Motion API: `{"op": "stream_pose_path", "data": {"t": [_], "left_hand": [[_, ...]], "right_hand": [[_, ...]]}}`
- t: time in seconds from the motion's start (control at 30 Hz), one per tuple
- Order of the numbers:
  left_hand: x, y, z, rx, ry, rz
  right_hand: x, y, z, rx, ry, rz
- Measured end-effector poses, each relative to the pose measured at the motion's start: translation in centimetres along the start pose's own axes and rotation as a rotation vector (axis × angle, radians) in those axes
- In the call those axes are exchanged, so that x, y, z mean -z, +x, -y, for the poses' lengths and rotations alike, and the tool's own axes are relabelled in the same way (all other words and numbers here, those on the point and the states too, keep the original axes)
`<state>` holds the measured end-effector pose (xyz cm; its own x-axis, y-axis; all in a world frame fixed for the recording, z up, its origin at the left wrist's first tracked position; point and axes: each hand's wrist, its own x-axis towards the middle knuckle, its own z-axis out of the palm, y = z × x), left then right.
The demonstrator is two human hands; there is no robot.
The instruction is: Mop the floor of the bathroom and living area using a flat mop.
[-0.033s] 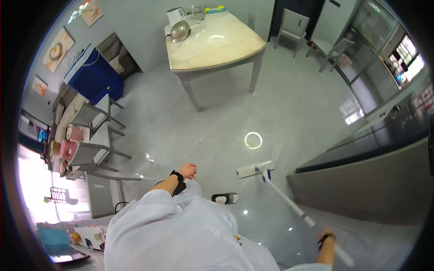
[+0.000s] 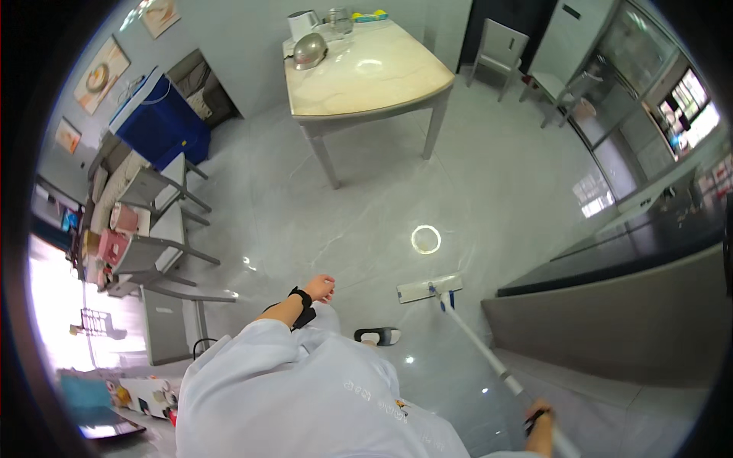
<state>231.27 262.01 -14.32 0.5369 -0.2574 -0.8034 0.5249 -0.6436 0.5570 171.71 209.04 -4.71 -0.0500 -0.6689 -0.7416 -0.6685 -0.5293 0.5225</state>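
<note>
While gripping the white pole (image 2: 489,355) of a flat mop (image 2: 466,327) in the right hand (image 2: 540,416), holding the left hand (image 2: 321,288) ahead of the white top (image 2: 305,397), loosely curled, too small to tell how far closed; resting the rectangular mop head (image 2: 416,291) on gray floor tiles (image 2: 366,191).

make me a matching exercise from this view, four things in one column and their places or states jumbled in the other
1. right hand
2. mop head
3. silver domed object
4. left hand

a. on the table
b. away from the pole, holding nothing visible
c. closed around the pole
d. flat on the floor

Pairs: 1-c, 2-d, 3-a, 4-b
</note>
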Motion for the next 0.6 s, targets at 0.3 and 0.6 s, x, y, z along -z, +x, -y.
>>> {"op": "stream_pose_path", "data": {"t": [0.3,0.6], "left_hand": [[7.7,2.7,5.0,-0.007,-0.002,0.008],[20.5,5.2,14.7,-0.015,-0.198,-0.035]], "right_hand": [[-8.6,-16.7,22.4,0.112,0.565,-0.267],[0.5,-24.2,41.5,0.371,0.526,-0.261]]}}
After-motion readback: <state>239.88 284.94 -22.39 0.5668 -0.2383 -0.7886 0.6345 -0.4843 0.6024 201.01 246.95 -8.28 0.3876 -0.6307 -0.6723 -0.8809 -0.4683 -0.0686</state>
